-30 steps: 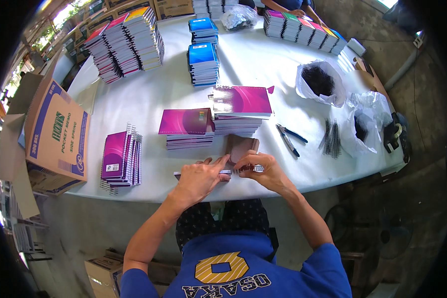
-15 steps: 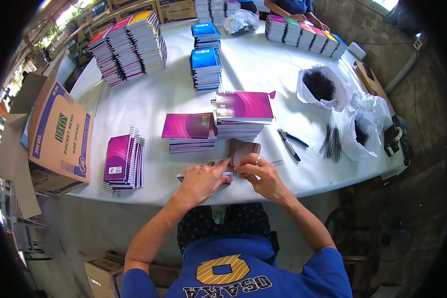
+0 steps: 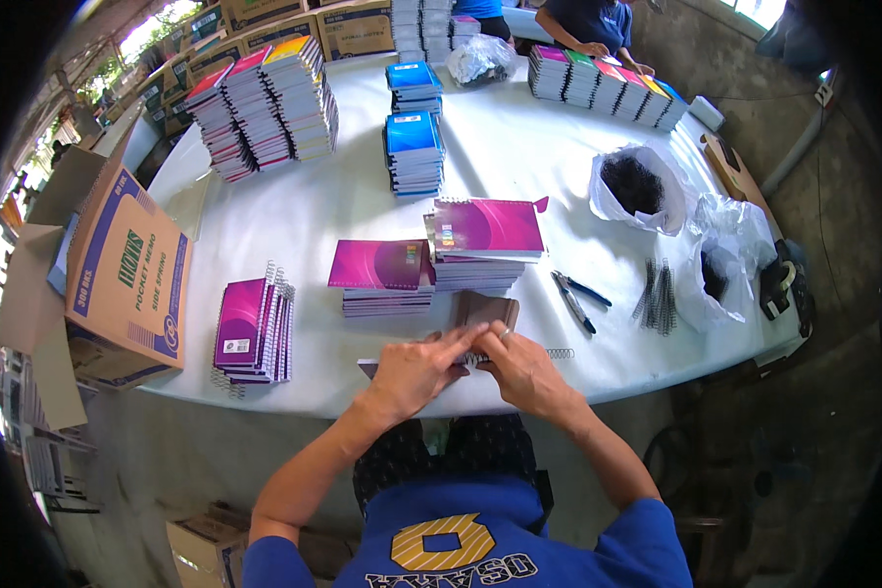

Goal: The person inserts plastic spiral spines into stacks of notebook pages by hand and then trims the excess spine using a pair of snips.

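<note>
At the table's near edge, my left hand (image 3: 410,374) is closed around a small notebook (image 3: 367,367), most of which is hidden beneath it. My right hand (image 3: 526,374), with a ring on one finger, pinches a wire spiral (image 3: 562,353) at the notebook's edge; the coil's free end sticks out to the right. The fingertips of both hands meet over the edge. Just beyond them lies a brown flat piece (image 3: 488,309). Farther off stand a lower stack of purple-covered notebooks (image 3: 377,265) and a taller purple stack (image 3: 490,227).
Spiral-bound purple notebooks (image 3: 243,323) are piled at left beside a cardboard box (image 3: 132,265). To the right lie pliers (image 3: 573,302), loose wire spirals (image 3: 659,296) and white bags of black coils (image 3: 637,191). Finished-looking blue notebooks (image 3: 414,137) stand farther back; a co-worker's hand (image 3: 593,49) is at the far side.
My right hand has shifted inward and its fingers now touch my left fingertips. Less of the coil shows to the right. The whole view has shifted slightly.
</note>
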`<state>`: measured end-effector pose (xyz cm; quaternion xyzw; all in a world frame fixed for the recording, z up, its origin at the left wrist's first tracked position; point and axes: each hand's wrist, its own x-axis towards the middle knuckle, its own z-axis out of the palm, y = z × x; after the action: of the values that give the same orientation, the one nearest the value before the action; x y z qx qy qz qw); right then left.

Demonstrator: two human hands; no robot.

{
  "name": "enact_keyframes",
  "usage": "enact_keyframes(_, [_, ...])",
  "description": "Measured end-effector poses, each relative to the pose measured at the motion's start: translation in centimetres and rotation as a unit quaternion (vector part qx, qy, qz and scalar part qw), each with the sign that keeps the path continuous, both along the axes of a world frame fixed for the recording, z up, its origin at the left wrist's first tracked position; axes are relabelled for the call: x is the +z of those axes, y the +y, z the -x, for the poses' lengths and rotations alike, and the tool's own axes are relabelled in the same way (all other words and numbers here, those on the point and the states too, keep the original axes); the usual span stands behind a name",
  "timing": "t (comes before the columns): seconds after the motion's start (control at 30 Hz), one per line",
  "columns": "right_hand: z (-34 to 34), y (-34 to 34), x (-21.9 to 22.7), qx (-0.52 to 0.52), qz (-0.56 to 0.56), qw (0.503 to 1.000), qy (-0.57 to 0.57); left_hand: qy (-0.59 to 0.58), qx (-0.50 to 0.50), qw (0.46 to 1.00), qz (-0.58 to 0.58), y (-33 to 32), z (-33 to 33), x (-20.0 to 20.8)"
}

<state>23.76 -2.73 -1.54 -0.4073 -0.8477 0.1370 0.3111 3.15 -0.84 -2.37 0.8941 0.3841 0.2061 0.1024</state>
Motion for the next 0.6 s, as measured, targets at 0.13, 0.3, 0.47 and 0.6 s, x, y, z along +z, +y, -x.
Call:
enact_keyframes(0.13, [-0.2, -0.4, 0.4, 0.003, 0.073, 0.994, -0.076, 0.096, 0.017, 0.995, 0.031, -0.1, 0.1, 0.6])
enact_keyframes(0.3, [-0.2, -0.5, 0.7, 0.027, 0.046, 0.993, -0.11, 0.068, 0.008, 0.997, 0.032, -0.5, 0.0, 1.2])
enact_keyframes(0.47, [0.0, -0.7, 2.0, 0.006, 0.033, 0.995, -0.098, 0.124, 0.007, 0.99, 0.067, -0.2, -0.2, 1.7])
enact_keyframes(0.6, [-0.5, -0.5, 0.7, 0.032, -0.01, 0.994, -0.108, 0.091, 0.004, 0.996, 0.027, 0.0, 0.0, 0.6])
